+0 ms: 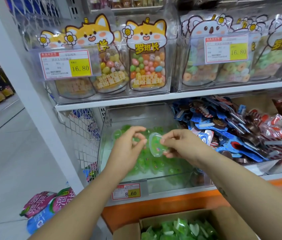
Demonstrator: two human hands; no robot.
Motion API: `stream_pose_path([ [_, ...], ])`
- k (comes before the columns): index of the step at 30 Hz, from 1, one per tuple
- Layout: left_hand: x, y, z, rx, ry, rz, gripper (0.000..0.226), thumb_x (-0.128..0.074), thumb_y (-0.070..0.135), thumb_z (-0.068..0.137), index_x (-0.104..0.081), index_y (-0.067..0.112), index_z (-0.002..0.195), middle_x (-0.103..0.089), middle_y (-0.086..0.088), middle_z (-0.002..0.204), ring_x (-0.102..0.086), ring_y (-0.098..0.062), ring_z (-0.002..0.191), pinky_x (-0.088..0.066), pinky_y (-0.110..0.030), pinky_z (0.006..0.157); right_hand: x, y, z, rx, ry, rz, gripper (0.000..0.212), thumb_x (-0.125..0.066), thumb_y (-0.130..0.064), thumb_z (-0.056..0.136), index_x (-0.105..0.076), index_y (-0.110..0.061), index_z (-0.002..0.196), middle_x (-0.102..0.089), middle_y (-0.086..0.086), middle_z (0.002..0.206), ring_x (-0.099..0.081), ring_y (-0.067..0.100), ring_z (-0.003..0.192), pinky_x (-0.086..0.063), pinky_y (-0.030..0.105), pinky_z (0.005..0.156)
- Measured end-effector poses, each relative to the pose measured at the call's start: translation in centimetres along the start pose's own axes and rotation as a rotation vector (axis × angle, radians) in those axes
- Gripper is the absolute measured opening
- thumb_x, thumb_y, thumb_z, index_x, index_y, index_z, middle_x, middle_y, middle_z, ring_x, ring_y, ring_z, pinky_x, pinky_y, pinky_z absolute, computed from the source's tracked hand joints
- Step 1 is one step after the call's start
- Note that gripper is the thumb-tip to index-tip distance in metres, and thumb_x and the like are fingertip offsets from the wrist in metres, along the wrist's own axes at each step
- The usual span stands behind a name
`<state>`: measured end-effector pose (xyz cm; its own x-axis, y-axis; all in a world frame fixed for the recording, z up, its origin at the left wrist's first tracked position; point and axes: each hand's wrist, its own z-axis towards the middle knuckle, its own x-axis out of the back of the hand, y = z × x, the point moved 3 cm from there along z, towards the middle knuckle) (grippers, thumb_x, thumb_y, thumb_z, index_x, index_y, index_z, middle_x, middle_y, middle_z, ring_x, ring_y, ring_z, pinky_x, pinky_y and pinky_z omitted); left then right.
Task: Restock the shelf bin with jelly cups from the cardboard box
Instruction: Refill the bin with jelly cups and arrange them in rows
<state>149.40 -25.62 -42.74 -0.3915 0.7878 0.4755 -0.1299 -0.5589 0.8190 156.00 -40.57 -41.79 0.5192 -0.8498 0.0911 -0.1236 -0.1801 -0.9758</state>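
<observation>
Both hands are over the clear shelf bin (171,176) on the lower shelf. Right hand (177,142): thumb and fingertips pinch one green jelly cup (156,146) by its edge. The cup is tilted with its sealed film side facing me, and it is held above the layer of cups in the bin, not resting on them. Left hand (128,148): fingers loosely curled, nothing visibly in the grip, thumb tip just beside the rim of the held cup; I cannot tell whether it touches. Loose green jelly cups (155,166) cover the bin floor in a shallow layer, thicker toward the front and the back left corner. A price tag reading 8.60 (126,191) is clipped to the bin's front, above the orange shelf base (154,207). The cardboard box (171,218) sits open directly below my forearms, at the bottom edge of view, with more green jelly cups (176,229) piled inside. To the right of my bin is a heap of blue and brown wrapped snacks (223,129). On the shelf above, fox-shaped pouches of coloured candy balls (147,56) stand upright in a clear bin, with koala-shaped pouches of ring gummies (209,49) in the next bin to the right; both bins carry tags reading 16.80. A white wire mesh panel (83,132) closes off the left end of the shelf. Pink and blue packets (45,205) lie on the floor at lower left
</observation>
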Motion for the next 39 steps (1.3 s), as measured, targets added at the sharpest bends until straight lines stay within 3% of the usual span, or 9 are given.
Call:
stream_pose_path([
  [3, -1.1, -0.6, -0.8, 0.343, -0.126, -0.256, 0.004, -0.06, 0.018, 0.091, -0.058, 0.02, 0.093, -0.066, -0.001, 0.083, -0.068, -0.011, 0.066, -0.055, -0.026, 0.064, -0.1, 0.7, 0.4, 0.016, 0.068, -0.022, 0.014, -0.057, -0.002, 0.09, -0.056, -0.008, 0.078, -0.055, 0.006, 0.071, -0.062, 0.019, 0.054, -0.056, 0.022, 0.052],
  [8, -2.2, -1.7, -1.0, 0.481, -0.271, -0.252, 0.016, -0.064, 0.007, 0.088, -0.051, 0.015, 0.091, -0.065, -0.003, 0.07, -0.065, -0.006, 0.056, -0.05, -0.021, 0.058, 0.1, 1.1, 0.0, 0.051, 0.008, -0.4, 0.018, -0.053, -0.003, 0.092, -0.059, -0.012, 0.077, -0.059, 0.004, 0.066, -0.065, 0.02, 0.058, -0.054, 0.023, 0.062],
  [12, -2.1, -2.8, -0.7, 0.567, -0.463, -0.073, 0.013, -0.063, 0.007, 0.088, -0.052, 0.013, 0.087, -0.066, 0.0, 0.068, -0.062, 0.0, 0.05, -0.04, -0.011, 0.045, 2.6, -0.8, -0.9, 0.34, 0.216, -0.849, 0.017, -0.055, -0.011, 0.09, -0.07, -0.015, 0.097, -0.064, -0.004, 0.081, -0.058, 0.01, 0.071, -0.036, 0.014, 0.061],
  [15, -2.7, -3.1, -0.5, 0.616, -0.577, 0.082, 0.01, -0.064, 0.009, 0.088, -0.056, 0.015, 0.084, -0.064, 0.002, 0.076, -0.052, 0.007, 0.043, -0.033, -0.008, 0.04, 3.6, -0.7, -1.4, 0.389, 0.245, -0.892, 0.017, -0.057, -0.018, 0.09, -0.07, -0.019, 0.101, -0.059, -0.012, 0.082, -0.052, 0.005, 0.071, -0.034, 0.014, 0.063],
  [18, -3.5, -3.8, -0.4, 0.674, -0.641, 0.193, 0.011, -0.068, 0.014, 0.084, -0.062, 0.021, 0.08, -0.061, 0.0, 0.078, -0.045, -0.005, 0.054, -0.028, -0.018, 0.045, 3.7, 0.4, -1.3, 0.371, 0.226, -0.9, 0.017, -0.056, -0.02, 0.09, -0.069, -0.021, 0.102, -0.058, -0.015, 0.082, -0.045, -0.004, 0.062, -0.035, 0.012, 0.061],
  [25, -3.6, -4.6, -0.4, 0.724, -0.63, 0.111, 0.013, -0.067, 0.011, 0.085, -0.062, 0.022, 0.079, -0.058, 0.002, 0.072, -0.038, -0.006, 0.052, -0.022, -0.02, 0.044, 3.8, 0.9, -1.1, 0.383, 0.225, -0.877, 0.018, -0.057, -0.019, 0.09, -0.07, -0.021, 0.103, -0.05, -0.023, 0.071, -0.04, -0.008, 0.056, -0.031, 0.013, 0.056],
  [31, -3.9, -6.0, -0.8, 0.776, -0.658, 0.19, 0.027, -0.073, 0.016, 0.078, -0.073, 0.028, 0.054, -0.057, -0.009, 0.079, -0.035, -0.012, 0.052, -0.027, -0.025, 0.05, 3.8, 0.8, -1.5, 0.356, 0.22, -0.885, 0.019, -0.056, -0.02, 0.09, -0.069, -0.022, 0.105, -0.037, -0.019, 0.054, -0.037, -0.005, 0.05, -0.034, 0.006, 0.051],
  [35, -4.5, -5.7, -0.6, 0.755, -0.678, 0.261, 0.011, -0.083, 0.022, 0.066, -0.072, 0.024, 0.069, -0.06, 0.003, 0.073, -0.052, -0.015, 0.072, -0.04, -0.021, 0.064, 3.7, 0.7, -1.6, 0.342, 0.227, -0.87, 0.019, -0.056, -0.02, 0.091, -0.069, -0.023, 0.104, -0.037, -0.019, 0.053, -0.037, -0.003, 0.049, -0.033, 0.008, 0.049],
  [39, -4.9, -6.0, -0.3, 0.64, -0.75, 0.458, 0.025, -0.079, 0.038, 0.065, -0.077, 0.026, 0.087, -0.07, 0.003, 0.103, -0.061, -0.018, 0.101, -0.049, -0.029, 0.09, 3.6, 0.6, -1.6, 0.342, 0.226, -0.878, 0.019, -0.055, -0.02, 0.091, -0.069, -0.023, 0.104, -0.038, -0.02, 0.055, -0.037, -0.004, 0.05, -0.034, 0.008, 0.05],
])
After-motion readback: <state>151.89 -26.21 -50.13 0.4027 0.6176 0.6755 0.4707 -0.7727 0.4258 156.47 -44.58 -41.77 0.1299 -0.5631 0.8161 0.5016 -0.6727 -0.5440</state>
